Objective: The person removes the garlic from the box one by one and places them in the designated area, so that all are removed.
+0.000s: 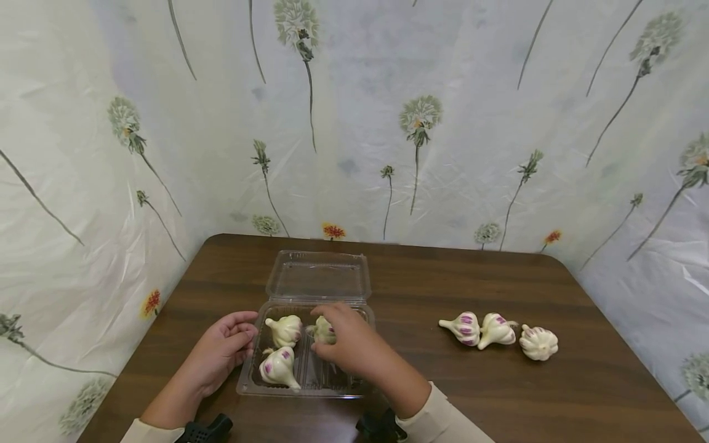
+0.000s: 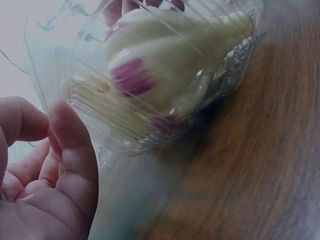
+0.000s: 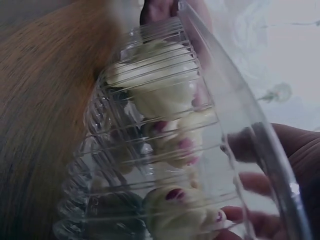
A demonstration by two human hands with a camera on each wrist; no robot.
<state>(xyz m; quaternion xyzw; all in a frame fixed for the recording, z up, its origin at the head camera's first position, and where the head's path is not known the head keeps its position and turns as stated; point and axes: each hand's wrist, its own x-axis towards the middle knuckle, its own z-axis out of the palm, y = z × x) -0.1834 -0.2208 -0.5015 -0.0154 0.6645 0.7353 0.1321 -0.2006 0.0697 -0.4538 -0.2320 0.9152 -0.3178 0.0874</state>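
Observation:
A clear plastic clamshell container (image 1: 257, 389) lies with its lid folded back, seen in the head view. On its left side sit two white garlic bulbs with purple marks, a rear bulb (image 1: 285, 331) and a front bulb (image 1: 279, 367). My left hand (image 1: 221, 351) is at the container's left edge; thumb and index finger (image 2: 65, 125) pinch its rim in the left wrist view. Inside the rear right part, my right hand (image 1: 354, 338) holds a third garlic bulb (image 1: 324, 331) between thumb and fingers. Through the clear wall, the right fingertips touch this bulb (image 3: 175, 215).
Three more garlic bulbs lie in a loose row to the right on the brown wooden table (image 1: 421, 280): a left one (image 1: 464, 328), a middle one (image 1: 496, 330) and a right one (image 1: 538, 343). The raised lid (image 1: 320, 277) extends behind the container. A flowered sheet (image 1: 354, 123) hangs behind.

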